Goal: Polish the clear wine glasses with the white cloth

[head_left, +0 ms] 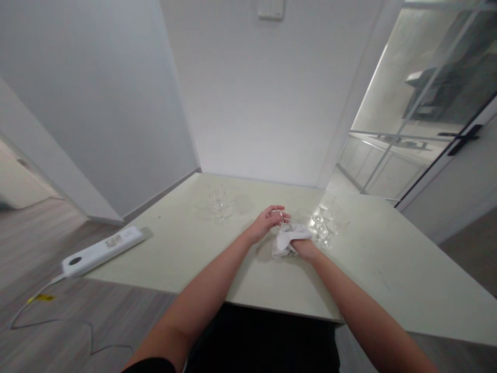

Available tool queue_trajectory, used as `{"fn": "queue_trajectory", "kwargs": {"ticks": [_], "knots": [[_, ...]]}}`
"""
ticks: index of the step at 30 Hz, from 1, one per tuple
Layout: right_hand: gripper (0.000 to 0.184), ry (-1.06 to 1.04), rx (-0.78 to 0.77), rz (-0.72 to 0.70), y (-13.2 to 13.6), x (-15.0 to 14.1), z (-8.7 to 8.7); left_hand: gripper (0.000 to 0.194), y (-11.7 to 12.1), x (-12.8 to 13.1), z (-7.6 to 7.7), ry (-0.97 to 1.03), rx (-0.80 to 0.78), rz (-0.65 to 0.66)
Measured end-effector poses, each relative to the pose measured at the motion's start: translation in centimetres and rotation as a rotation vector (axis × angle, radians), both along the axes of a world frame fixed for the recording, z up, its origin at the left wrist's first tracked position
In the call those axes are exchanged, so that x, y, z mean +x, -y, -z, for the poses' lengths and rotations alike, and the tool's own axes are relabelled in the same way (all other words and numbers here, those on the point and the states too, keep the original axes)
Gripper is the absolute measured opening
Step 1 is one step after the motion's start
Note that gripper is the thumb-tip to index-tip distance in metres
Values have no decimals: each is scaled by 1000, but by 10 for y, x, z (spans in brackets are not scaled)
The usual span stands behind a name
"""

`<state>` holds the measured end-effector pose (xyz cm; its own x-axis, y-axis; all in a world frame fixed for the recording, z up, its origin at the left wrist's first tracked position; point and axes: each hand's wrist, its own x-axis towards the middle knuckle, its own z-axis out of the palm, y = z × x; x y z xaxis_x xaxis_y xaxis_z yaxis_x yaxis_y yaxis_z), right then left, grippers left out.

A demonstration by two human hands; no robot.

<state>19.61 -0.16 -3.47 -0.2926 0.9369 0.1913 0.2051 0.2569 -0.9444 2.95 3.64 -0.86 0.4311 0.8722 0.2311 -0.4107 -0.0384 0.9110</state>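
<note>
My left hand (266, 223) is curled around a clear glass (284, 220) above the middle of the table. A white cloth (286, 239) is bunched against the near end of this glass. My right hand (303, 247) grips the cloth, its fingers mostly hidden in the folds. Close by on the right stand several clear stemmed glasses (321, 226) in a tight group. Farther left, clear stemmed glassware (218, 202) stands apart; its see-through outline is faint, and I cannot tell whether it is more than one piece.
The pale table (182, 248) reaches back to a white wall (264, 109). On its left edge lies a white power strip (103, 251), its cord (54, 280) dropping to the floor. A framed glass door (411, 103) with a black handle (462, 137) is at the right.
</note>
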Motion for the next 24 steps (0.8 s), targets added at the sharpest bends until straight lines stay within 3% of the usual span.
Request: {"fn": "queue_trajectory", "kwargs": {"ticks": [2, 4, 9, 11, 14, 17, 19, 21, 24], "knots": [[35, -25, -39, -27, 2, 1, 2, 55, 2, -2, -3, 57, -33, 168], [30, 8, -15, 25, 0, 1, 2, 54, 3, -3, -4, 69, -30, 217], [21, 88, 55, 232, -15, -4, -3, 56, -3, 1, 2, -53, 132, -91], [22, 99, 45, 257, -19, -6, -4, 59, -5, 3, 5, -84, 162, -133], [22, -76, -104, 139, -16, -4, -1, 56, -5, 4, 5, -75, 143, -96], [27, -282, -310, -22, -4, 1, 5, 56, -2, 2, 3, -16, 109, 55], [34, -307, -354, -59, 2, 2, 7, 58, 1, 2, 0, 17, 97, 121], [33, -325, -347, -68, 4, 1, 6, 60, 3, 3, -1, 17, 104, 86], [20, -297, -201, 9, 1, -4, 2, 60, 3, 6, -1, -46, 140, -98]]}}
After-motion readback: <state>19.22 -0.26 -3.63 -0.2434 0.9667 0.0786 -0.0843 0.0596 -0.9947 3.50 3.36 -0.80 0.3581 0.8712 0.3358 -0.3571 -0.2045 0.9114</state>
